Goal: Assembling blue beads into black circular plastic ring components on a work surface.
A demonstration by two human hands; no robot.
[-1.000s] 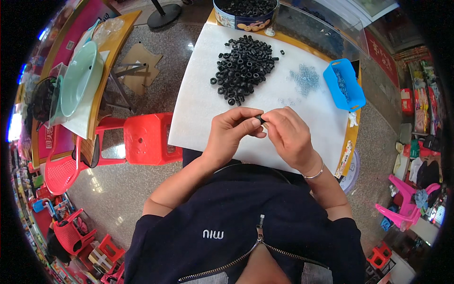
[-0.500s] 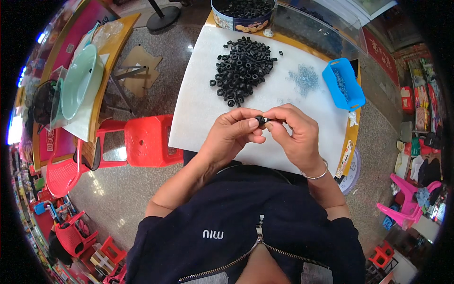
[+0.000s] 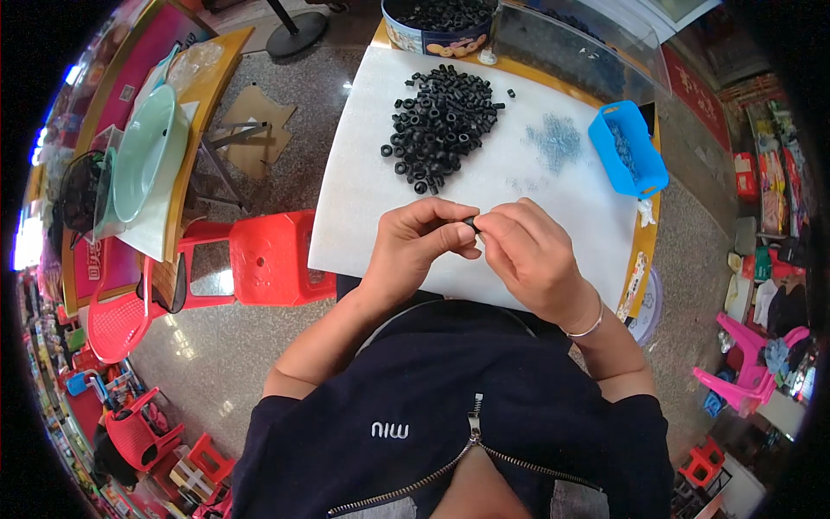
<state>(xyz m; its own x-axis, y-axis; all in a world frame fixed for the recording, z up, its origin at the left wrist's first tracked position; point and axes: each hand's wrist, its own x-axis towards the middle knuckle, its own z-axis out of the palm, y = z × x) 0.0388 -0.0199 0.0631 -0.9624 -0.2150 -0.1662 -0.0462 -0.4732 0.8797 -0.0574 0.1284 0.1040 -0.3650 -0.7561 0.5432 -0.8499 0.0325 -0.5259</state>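
Note:
Over the near part of the white table sheet (image 3: pixel 363 208), my left hand (image 3: pixel 424 238) pinches a small black ring-like part (image 3: pixel 471 222) between thumb and fingers. My right hand (image 3: pixel 532 255) closes on the same part from the other side, its fingertips pressed against it; whether a second tiny piece is in them is hidden. Beyond my hands lies a pile of black ring-shaped parts (image 3: pixel 441 121). To its right is a loose patch of tiny clear-bluish pieces (image 3: pixel 554 140), and a blue plastic basket (image 3: pixel 605 143) beside it holds more of them.
A round tin (image 3: pixel 406 36) full of black parts stands at the far edge, next to a transparent bin (image 3: pixel 562 52). A red stool (image 3: pixel 259 258) is left of the table. Farther left, a side table carries a pale green basin (image 3: pixel 177 143). A pink stool (image 3: pixel 743 363) stands at right.
My right hand has turned and closed in on the black part, its fingers now covering more of it. My left hand keeps its pinch. The piles look the same.

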